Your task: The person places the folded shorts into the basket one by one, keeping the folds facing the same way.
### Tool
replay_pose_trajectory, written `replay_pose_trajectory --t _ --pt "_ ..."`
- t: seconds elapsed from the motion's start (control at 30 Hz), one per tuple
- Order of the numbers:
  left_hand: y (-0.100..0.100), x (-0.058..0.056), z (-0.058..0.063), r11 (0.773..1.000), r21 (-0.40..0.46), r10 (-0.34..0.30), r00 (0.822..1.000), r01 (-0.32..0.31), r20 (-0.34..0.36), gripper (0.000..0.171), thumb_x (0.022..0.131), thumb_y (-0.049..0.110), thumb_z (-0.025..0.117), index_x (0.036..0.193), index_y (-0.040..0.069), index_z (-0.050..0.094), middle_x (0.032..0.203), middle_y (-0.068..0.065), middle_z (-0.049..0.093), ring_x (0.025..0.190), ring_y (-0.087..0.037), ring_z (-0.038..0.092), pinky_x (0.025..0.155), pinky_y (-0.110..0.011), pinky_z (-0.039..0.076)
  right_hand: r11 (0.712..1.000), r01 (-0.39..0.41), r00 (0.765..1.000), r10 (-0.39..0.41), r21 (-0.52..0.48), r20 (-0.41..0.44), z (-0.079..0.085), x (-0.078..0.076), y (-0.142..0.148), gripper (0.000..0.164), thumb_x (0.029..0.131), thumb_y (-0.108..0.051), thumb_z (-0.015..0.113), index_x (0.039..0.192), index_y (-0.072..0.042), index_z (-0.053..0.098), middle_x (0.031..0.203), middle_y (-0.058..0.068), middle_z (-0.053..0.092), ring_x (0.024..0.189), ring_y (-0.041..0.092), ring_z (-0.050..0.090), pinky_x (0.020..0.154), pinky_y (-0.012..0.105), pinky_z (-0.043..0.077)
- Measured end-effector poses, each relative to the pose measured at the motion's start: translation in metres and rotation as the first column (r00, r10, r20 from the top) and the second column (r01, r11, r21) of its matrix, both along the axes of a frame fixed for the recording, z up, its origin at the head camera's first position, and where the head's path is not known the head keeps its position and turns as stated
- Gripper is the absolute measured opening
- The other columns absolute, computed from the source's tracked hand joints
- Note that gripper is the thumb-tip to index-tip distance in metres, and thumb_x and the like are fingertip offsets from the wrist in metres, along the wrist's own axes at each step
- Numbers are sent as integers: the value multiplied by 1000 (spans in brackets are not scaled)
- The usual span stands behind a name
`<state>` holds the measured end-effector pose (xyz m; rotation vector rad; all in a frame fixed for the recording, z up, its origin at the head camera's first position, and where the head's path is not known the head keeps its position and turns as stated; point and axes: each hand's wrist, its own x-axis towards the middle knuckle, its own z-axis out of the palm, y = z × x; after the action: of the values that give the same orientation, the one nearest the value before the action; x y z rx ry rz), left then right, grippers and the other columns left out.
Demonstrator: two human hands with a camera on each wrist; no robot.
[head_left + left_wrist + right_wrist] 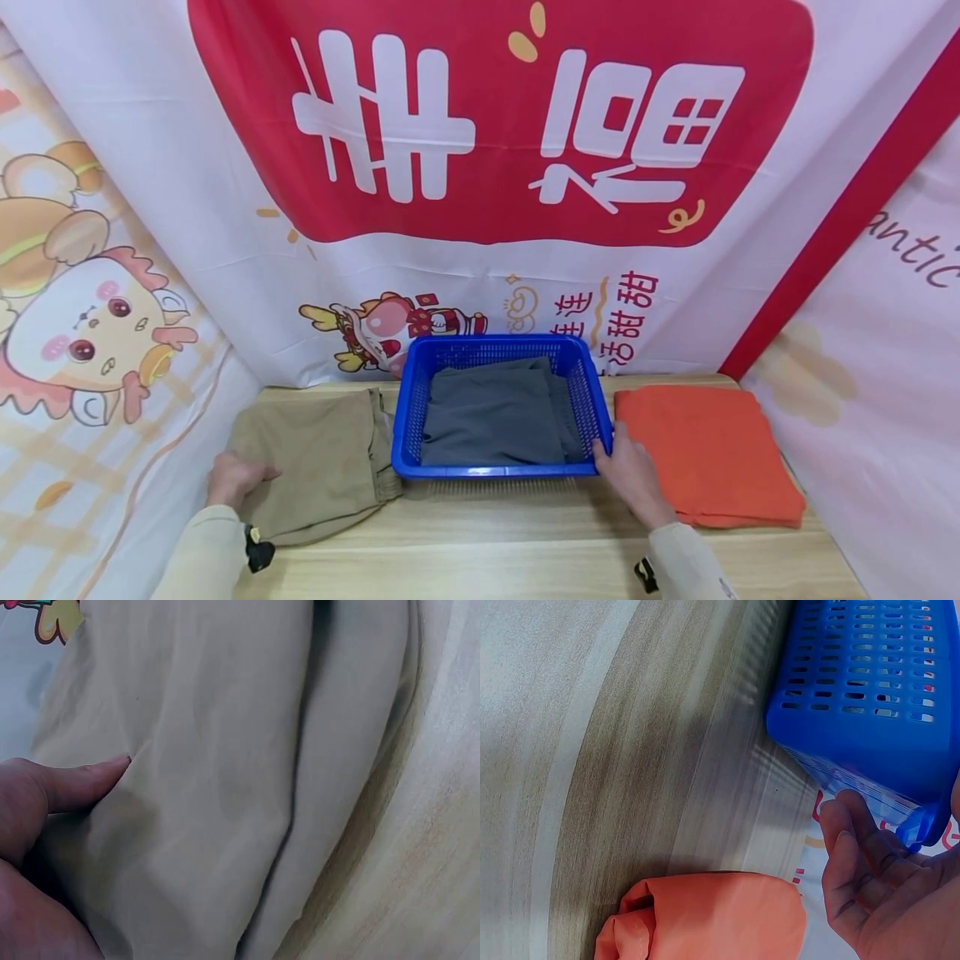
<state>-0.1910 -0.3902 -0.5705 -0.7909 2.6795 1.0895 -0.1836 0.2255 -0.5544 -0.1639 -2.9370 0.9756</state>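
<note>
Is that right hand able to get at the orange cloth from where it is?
Probably yes: the orange cloth lies just beside the right hand, with nothing on top of it. The hand is holding the blue basket by its near corner, though, so it would likely need to let go first.

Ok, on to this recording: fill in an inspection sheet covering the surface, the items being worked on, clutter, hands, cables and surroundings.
Surface: light wood-grain table.
Job's things: blue basket holding a folded dark grey garment; folded khaki garment left of it; folded orange garment right of it.
Clutter: nothing seen.
Left hand: grips the khaki garment's left edge, thumb on top.
Right hand: holds the basket's right side near its front corner.
Cables: nothing seen.
Surroundings: printed cloth behind and at both sides.
</note>
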Motion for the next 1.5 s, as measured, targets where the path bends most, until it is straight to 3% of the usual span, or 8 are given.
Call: replay_pose_trajectory --t 0.33,0.53,0.67,0.8,1.0,1.07,1.27,1.5 --pt "-6 5 -4 998 47 -39 999 39 -19 94 75 14 81 134 -32 25 130 -53 35 115 -57 44 102 -61 40 1000 2 1000 -2 -3 3 -1 -1 0 45 99 -20 59 130 10 45 89 21 67 65 25 62 50 36 48" --pt "-7 7 -8 995 88 49 998 -46 -39 89 75 19 84 128 -32 33 123 -48 43 109 -52 49 97 -57 43 1000 3 1000 -3 -11 7 -1 -1 0 46 99 -20 59 130 10 45 89 21 67 64 24 62 49 34 47" --pt "-10 7 -9 977 187 103 995 -104 12 102 82 30 81 138 -31 22 134 -47 35 119 -52 43 107 -59 37 1000 5 1000 -5 -1 4 -1 -1 0 46 99 -20 59 131 10 45 89 21 67 65 24 62 50 35 48" --pt "-17 8 -9 961 260 73 992 -99 108 118 83 42 79 144 -29 8 143 -48 23 127 -54 35 112 -61 29 1000 8 1000 -8 -1 4 -1 0 0 46 99 -20 59 131 10 45 89 21 67 66 25 62 51 36 49" --pt "-22 8 -13 949 307 29 990 -71 140 123 76 43 87 144 -27 12 129 -42 39 108 -45 54 92 -54 49 1000 8 1000 -8 -6 15 -1 -1 0 46 99 -20 59 131 10 44 89 21 67 65 24 62 49 35 48" --pt "-21 9 -15 948 313 18 990 -62 140 123 74 42 88 142 -27 13 125 -40 41 103 -43 56 87 -50 51 1000 9 1000 -8 -13 22 -1 -1 -1 45 99 -20 58 131 10 44 90 21 67 64 24 61 48 34 47" --pt "-18 13 -20 943 329 6 990 -52 141 124 79 35 86 145 -27 1 137 -46 27 118 -51 44 103 -59 40 1000 9 999 -9 -25 31 -1 -1 -1 44 100 -19 58 130 10 44 91 22 67 64 24 61 47 32 46" --pt "-18 23 -19 932 360 -15 993 -27 113 127 79 31 88 144 -28 -5 141 -50 20 123 -55 39 105 -60 40 1000 4 1000 -3 -14 22 -1 -1 -1 46 99 -20 58 131 11 44 90 22 67 65 24 62 50 34 49"
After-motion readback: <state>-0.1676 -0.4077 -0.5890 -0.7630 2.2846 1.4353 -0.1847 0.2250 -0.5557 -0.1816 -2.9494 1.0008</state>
